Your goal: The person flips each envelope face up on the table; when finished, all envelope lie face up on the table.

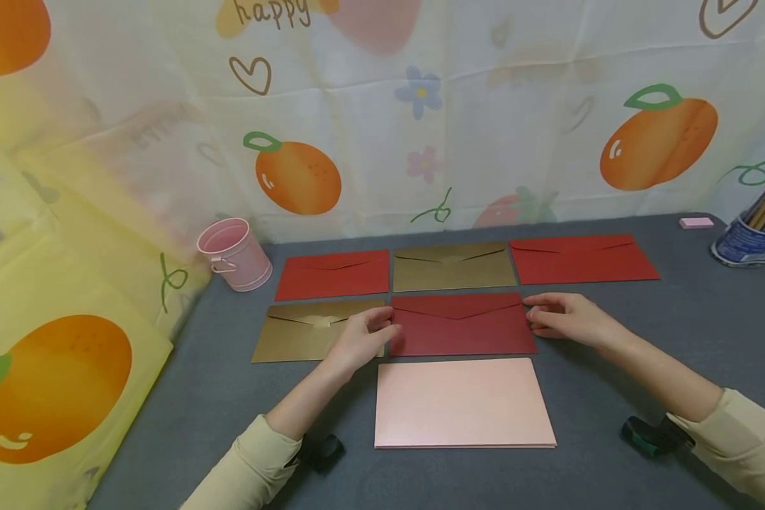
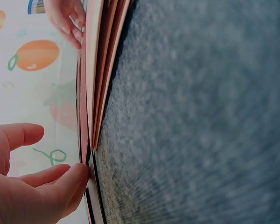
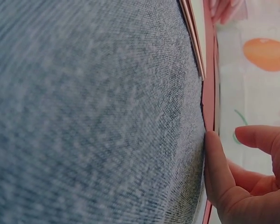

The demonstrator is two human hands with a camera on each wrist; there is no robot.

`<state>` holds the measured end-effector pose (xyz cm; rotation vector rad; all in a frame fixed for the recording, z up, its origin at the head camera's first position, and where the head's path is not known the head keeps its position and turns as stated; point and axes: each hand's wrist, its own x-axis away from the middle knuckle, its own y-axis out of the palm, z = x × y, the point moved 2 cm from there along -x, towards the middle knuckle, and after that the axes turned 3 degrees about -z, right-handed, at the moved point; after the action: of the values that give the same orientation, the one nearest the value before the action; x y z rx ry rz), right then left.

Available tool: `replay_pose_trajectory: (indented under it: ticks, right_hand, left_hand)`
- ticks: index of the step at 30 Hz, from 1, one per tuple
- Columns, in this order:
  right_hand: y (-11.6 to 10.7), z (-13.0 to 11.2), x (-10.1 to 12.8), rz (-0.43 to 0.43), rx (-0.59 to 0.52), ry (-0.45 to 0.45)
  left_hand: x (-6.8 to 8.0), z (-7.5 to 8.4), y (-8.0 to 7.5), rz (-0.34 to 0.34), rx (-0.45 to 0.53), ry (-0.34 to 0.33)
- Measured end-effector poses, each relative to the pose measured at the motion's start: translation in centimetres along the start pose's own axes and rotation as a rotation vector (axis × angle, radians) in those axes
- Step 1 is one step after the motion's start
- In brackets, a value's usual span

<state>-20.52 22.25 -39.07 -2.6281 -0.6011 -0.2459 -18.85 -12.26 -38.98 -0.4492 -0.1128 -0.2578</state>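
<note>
A dark red envelope (image 1: 462, 326) lies flat, flap side up, in the middle of the lower row. At its left edge is my left hand (image 1: 363, 338), partly over the gold envelope (image 1: 287, 336) beside it. My right hand (image 1: 570, 319) is at the dark red envelope's upper right edge. Both wrist views show thumb and fingers apart, with fingertips low at the envelopes' edges and nothing pinched. Nearer to me lies a stack of pale pink envelopes (image 1: 464, 404), its layered edges visible in the left wrist view.
Behind lie a red envelope (image 1: 334, 275), a gold envelope (image 1: 454, 268) and another red envelope (image 1: 583, 259) in a row. A pink bucket (image 1: 236, 256) stands at the left. At the right are a pink eraser-like block (image 1: 696, 222) and a blue pencil holder (image 1: 749, 242).
</note>
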Motion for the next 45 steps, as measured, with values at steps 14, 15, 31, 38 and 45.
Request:
replay_pose_trajectory:
  ticks: [14,15,31,38,45]
  right_hand:
    - [0.3,-0.7,1.1,0.054,0.135,-0.093]
    - [0.3,-0.9,1.5,0.078,0.185,-0.112]
    - [5.4,-2.6,7.0,-0.076,0.781,-0.568]
    - [6.3,-1.6,7.6,-0.179,0.851,-0.580]
    - [6.5,-0.9,7.5,-0.228,0.835,-0.542]
  left_hand:
    - [2.1,0.4,-0.2,0.026,-0.007,0.229]
    - [2.4,0.5,-0.3,0.029,-0.010,0.253]
    - [8.4,0.4,-0.2,-0.452,-0.813,0.583]
    - [8.2,-0.7,-0.1,-0.515,-0.868,0.492]
    - [7.9,-0.9,0.0,-0.525,-0.890,0.426]
